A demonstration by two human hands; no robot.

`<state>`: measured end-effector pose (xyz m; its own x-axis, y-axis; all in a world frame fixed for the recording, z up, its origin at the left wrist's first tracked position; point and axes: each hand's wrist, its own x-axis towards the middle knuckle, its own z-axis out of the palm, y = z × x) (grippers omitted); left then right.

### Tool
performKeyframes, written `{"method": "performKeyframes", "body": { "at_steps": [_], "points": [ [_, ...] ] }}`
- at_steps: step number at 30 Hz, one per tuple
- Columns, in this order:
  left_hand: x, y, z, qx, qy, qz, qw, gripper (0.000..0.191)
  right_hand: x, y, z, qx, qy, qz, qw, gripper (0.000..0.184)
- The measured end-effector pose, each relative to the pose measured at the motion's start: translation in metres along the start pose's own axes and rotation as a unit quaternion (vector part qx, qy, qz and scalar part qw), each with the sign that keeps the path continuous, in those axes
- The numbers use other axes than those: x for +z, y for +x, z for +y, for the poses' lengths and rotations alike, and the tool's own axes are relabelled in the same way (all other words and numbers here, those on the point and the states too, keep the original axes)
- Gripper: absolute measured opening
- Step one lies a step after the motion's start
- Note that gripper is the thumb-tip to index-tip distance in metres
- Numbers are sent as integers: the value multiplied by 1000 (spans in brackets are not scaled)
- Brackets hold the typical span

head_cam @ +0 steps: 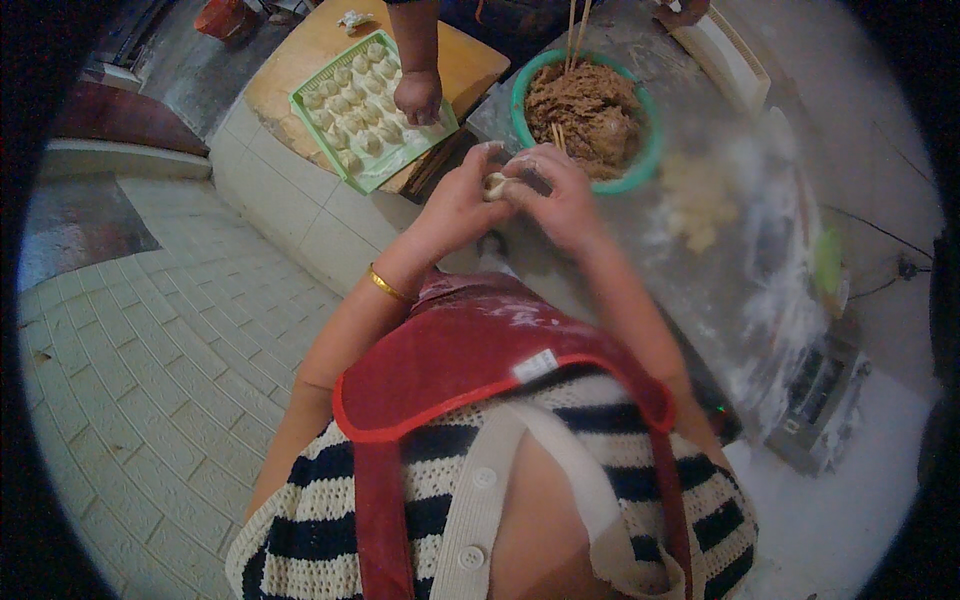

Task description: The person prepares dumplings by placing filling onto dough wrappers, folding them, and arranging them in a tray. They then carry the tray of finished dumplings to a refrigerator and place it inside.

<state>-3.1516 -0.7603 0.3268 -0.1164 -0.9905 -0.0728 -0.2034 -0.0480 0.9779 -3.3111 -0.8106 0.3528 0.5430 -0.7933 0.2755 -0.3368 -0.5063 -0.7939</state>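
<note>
Between the fingers of my left hand [466, 184] and my right hand [553, 180] is a small pale dumpling [495, 186], mostly covered by the fingers. Both hands grip it, fingertips close together, just in front of a green basin [652, 142]. Brown minced filling [585, 109] fills the basin, and pairs of wooden chopsticks [576, 34] stand in it. Left of my hands lies a light green tray [390, 174] dusted with flour. It bears several rows of shaped dumplings [360, 112].
Another person's hand [418, 96] reaches down over the green tray, which rests on a wooden board [289, 64]. To the right, a floured grey tabletop [645, 262] carries a blurred heap of pale dough pieces [697, 199]. A cream-coloured tray [724, 52] stands beyond, and a dark, floury device [817, 397] sits nearer me.
</note>
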Motion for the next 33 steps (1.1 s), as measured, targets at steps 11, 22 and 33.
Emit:
{"method": "performKeyframes", "body": {
  "at_steps": [11, 22, 33],
  "points": [
    [2, -1, 1, 50, 62, 36, 996, 63, -3, 0, -11, -64, -23, -22, 997, 20],
    [2, -7, 2, 17, -24, 8, 1000, 71, -11, -2, -10, -32, -20, -84, 996, 21],
    [3, -6, 11, 59, 28, 76, 995, 72, -14, 3, -14, 70, 70, -42, 994, 19]
  ]
}}
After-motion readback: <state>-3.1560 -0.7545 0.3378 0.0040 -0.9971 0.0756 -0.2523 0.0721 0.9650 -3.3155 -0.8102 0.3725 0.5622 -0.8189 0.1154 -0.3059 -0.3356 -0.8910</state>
